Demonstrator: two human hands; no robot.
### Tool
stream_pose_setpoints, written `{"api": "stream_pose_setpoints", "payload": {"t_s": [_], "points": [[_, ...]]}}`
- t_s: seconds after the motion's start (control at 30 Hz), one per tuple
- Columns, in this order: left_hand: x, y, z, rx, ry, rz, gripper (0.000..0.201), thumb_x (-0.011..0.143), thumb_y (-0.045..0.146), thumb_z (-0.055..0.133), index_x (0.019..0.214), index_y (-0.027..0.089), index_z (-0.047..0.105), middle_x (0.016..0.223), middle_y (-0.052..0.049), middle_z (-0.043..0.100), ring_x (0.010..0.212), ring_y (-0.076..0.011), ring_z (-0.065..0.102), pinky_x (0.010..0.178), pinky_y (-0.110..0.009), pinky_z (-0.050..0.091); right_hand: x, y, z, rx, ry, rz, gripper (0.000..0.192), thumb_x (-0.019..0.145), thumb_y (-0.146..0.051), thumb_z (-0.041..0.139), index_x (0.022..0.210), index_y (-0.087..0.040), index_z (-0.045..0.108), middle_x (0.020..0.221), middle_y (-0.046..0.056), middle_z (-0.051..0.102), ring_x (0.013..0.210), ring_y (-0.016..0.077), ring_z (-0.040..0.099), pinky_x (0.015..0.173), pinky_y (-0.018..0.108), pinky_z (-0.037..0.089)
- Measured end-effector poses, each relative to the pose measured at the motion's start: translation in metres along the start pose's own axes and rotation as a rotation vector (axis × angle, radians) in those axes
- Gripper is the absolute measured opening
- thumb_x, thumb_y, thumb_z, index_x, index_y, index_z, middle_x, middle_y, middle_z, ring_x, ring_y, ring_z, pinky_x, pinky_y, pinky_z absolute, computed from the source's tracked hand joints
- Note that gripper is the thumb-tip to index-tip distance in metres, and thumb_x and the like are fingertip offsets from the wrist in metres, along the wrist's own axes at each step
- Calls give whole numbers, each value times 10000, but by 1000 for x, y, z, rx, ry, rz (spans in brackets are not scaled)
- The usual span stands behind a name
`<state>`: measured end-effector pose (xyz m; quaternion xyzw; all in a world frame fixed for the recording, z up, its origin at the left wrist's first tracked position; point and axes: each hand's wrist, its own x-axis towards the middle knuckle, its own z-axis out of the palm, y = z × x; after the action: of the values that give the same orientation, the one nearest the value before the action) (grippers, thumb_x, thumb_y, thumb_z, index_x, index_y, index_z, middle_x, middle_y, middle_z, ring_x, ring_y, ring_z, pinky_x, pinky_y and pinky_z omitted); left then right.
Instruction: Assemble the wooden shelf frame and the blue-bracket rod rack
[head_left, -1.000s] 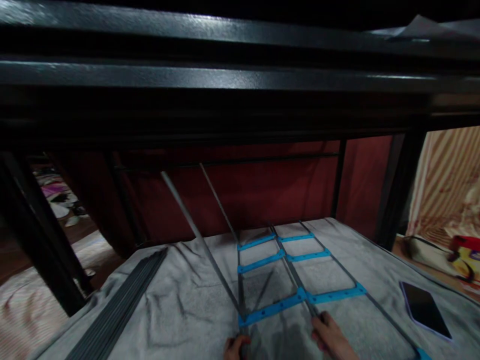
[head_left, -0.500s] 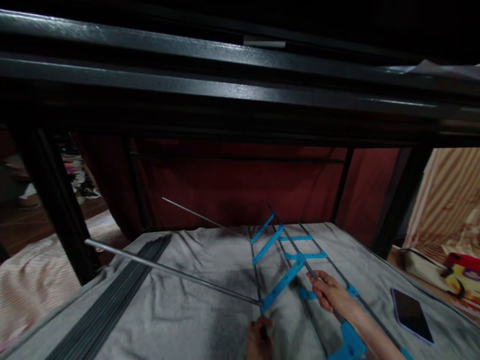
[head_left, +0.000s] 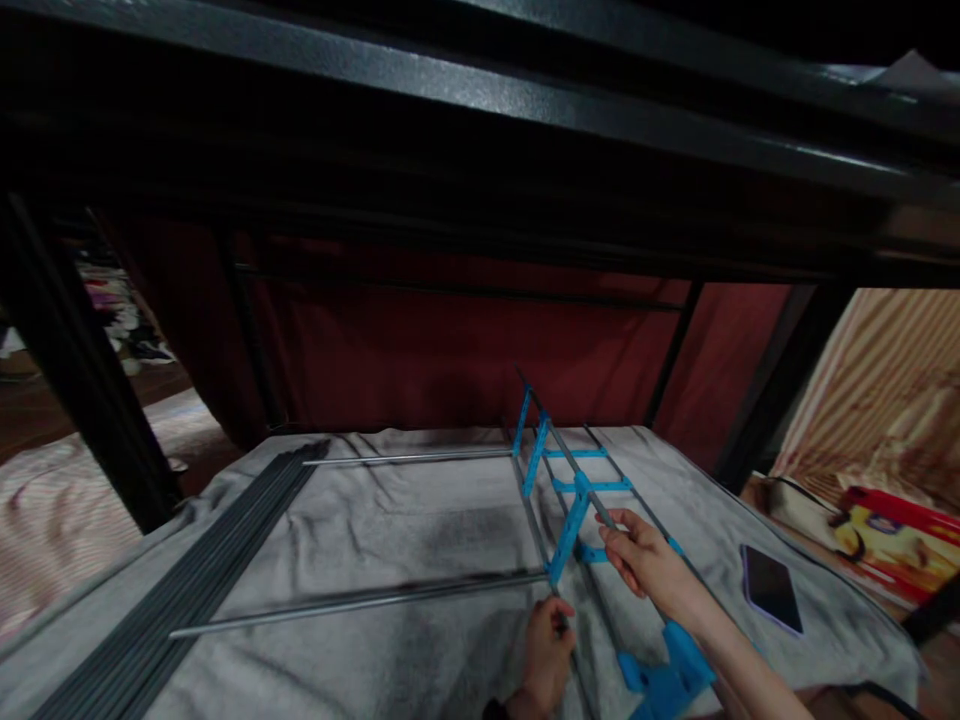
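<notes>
A frame of thin grey metal rods joined by blue plastic crosspieces (head_left: 570, 500) stands tilted up on a grey cloth (head_left: 390, 520). My right hand (head_left: 643, 560) grips the frame's raised middle rod near a blue crosspiece. My left hand (head_left: 546, 655) is closed on the near end of a lower rod. Two long rods (head_left: 352, 600) stick out leftward from the frame and lie flat on the cloth.
A bundle of dark rods (head_left: 187, 590) lies along the cloth's left edge. A dark phone (head_left: 771, 588) rests at the right. Black metal beams (head_left: 480, 90) hang low overhead, with black posts (head_left: 75, 380) at the left. A red curtain (head_left: 450, 350) hangs behind.
The frame's left section has been swung upright from flat. The two long side rods dropped from pointing up to lying flat on the cloth. My right hand rose with the middle rod.
</notes>
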<state>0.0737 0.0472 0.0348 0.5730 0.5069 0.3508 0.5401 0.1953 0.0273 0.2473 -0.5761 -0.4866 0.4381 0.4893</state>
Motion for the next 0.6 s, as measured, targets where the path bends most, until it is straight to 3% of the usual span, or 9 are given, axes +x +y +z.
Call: {"api": "stream_pose_setpoints", "payload": {"t_s": [0.17,0.3,0.43,0.6], "points": [[7,-7,24,-98,-76,-14,310,717,82,520,979,195,642,1063,-90,693,1050,-230,634,908,-314,492,-3,5,3,35,21,26,506,709,-617,688,960,-224,493,519,-111,461,330,51,320,340,195,188],[9,-14,25,-46,-106,50,386,726,47,471,1034,188,658,1124,-96,707,1086,-210,650,981,-324,494,-1,11,2,39,39,39,509,699,-613,686,967,-222,501,517,-112,462,330,54,322,340,196,197],[3,-27,-5,147,-74,255,404,759,68,491,1079,212,692,1306,-94,664,1269,-227,575,1161,-403,389,1,21,-6,17,75,69,491,689,-615,672,938,-226,507,505,-118,453,329,56,316,345,191,202],[6,-41,-80,299,141,367,368,854,141,444,1102,219,704,1367,-89,637,1301,-255,570,1149,-508,424,3,31,-10,14,51,74,502,694,-627,662,950,-216,531,519,-102,486,337,67,348,354,204,233]]}}
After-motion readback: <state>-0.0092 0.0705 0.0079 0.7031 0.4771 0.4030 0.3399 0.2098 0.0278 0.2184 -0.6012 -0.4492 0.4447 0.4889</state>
